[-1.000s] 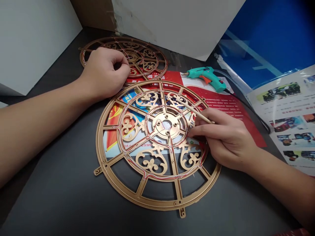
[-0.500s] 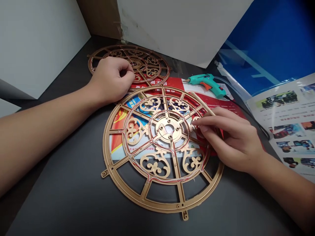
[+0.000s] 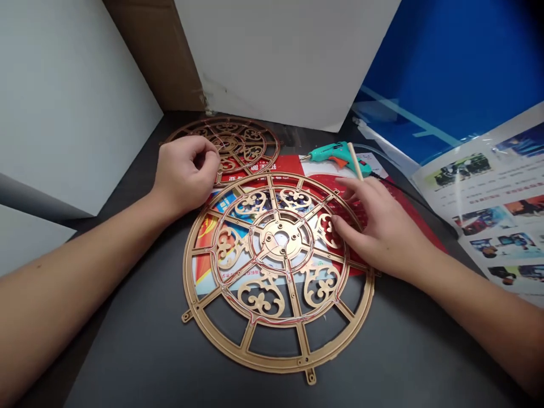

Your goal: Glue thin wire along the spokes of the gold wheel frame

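A large gold openwork disc [image 3: 278,351] lies flat on the dark table, with thin red wire running round its inner rings. My right hand [image 3: 378,232] rests on the disc's right side, fingertips pressed near a scroll ornament, and holds a thin wooden stick [image 3: 354,160] that points up and away. My left hand [image 3: 185,173] is curled into a loose fist at the disc's upper left rim, pinching what may be fine wire. A second, darker gold disc [image 3: 238,144] lies behind it.
A teal hot glue gun [image 3: 335,154] with a black cord lies behind the right hand on a red printed sheet [image 3: 369,212]. White boards [image 3: 280,56] and cardboard stand at the back and left. A blue board and laminated photo sheets [image 3: 488,198] are at the right.
The right hand has slid toward the disc's right rim and the stick has swung to point up and away. The view has tilted up. The left fist has stayed put.
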The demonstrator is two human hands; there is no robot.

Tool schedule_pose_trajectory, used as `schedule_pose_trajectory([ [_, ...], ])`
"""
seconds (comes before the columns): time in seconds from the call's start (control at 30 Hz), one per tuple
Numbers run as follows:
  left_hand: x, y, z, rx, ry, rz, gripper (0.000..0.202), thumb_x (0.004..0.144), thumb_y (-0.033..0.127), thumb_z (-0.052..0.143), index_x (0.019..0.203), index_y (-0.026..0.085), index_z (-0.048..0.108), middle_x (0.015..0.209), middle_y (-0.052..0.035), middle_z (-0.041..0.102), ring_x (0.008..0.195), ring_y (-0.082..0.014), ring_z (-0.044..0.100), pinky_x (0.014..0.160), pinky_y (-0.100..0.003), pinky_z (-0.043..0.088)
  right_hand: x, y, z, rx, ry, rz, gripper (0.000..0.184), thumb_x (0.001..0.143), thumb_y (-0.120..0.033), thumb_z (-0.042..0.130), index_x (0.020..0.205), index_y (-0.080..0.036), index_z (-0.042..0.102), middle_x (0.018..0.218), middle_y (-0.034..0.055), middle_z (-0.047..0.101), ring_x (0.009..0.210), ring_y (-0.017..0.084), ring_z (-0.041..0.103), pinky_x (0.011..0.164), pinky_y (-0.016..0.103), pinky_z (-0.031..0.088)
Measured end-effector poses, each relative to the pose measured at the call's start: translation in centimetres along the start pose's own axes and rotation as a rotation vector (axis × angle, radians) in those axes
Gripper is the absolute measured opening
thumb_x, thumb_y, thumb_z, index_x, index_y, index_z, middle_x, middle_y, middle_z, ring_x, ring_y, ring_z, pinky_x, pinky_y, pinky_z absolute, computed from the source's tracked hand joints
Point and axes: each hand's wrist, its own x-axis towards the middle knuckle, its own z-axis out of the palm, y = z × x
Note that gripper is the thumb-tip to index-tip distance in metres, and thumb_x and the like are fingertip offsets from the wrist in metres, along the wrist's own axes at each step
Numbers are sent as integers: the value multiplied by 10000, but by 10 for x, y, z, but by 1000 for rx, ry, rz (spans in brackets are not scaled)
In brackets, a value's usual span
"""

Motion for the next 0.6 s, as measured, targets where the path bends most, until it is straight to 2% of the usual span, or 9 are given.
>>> schedule_pose_trajectory([
  [0.1, 0, 21, -8, 23, -194, 121, 277, 930, 433, 519, 850, 227, 686, 987, -70, 719, 962, -235, 640, 969, -415, 522, -1, -1, 2, 47, -32, 49, 584, 965, -393, 689, 1508, -222, 560, 1275, 157, 652, 1130, 322, 694, 970, 528, 631],
  [0.2, -1, 37, -15, 2, -477, 203, 447, 894, 645, 623, 1108, 285, 777, 1213, -75, 708, 1225, -322, 619, 1114, -486, 504, -3, 1, 3, 104, -36, 81, 708, 934, -409, 741, 1580, -241, 503, 1300, 151, 620, 1130, 314, 685, 973, 526, 642],
  [0.27, -2, 40, -18, -26, -653, 206, 559, 839, 755, 708, 1245, 373, 749, 1380, -46, 652, 1371, -347, 548, 1173, -500, 488, -3, 4, 5, 159, -29, 100, 795, 915, -414, 784, 1626, -254, 464, 1279, 138, 607, 1085, 295, 688, 939, 501, 659],
  [0.37, 0, 35, -19, -73, -837, 164, 592, 795, 735, 804, 1294, 428, 719, 1466, -8, 605, 1374, -312, 566, 1159, -437, 513, -2, 10, 10, 251, 19, 158, 878, 892, -415, 832, 1658, -238, 441, 1243, 123, 587, 1019, 270, 694, 896, 469, 678],
  [0.47, 1, 30, -15, -104, -895, 129, 589, 781, 722, 824, 1267, 406, 713, 1409, -3, 638, 1314, -288, 612, 1129, -395, 520, 0, 14, 15, 368, 46, 231, 916, 877, -351, 845, 1680, -226, 420, 1239, 119, 566, 944, 239, 697, 820, 425, 690],
  [0.6, -2, 28, -7, -105, -859, 131, 549, 778, 729, 820, 1189, 380, 714, 1362, -9, 651, 1324, -295, 592, 1159, -420, 485, 0, 17, 20, 453, 71, 233, 907, 883, -299, 845, 1684, -260, 420, 1233, 110, 560, 878, 202, 675, 772, 396, 687],
])
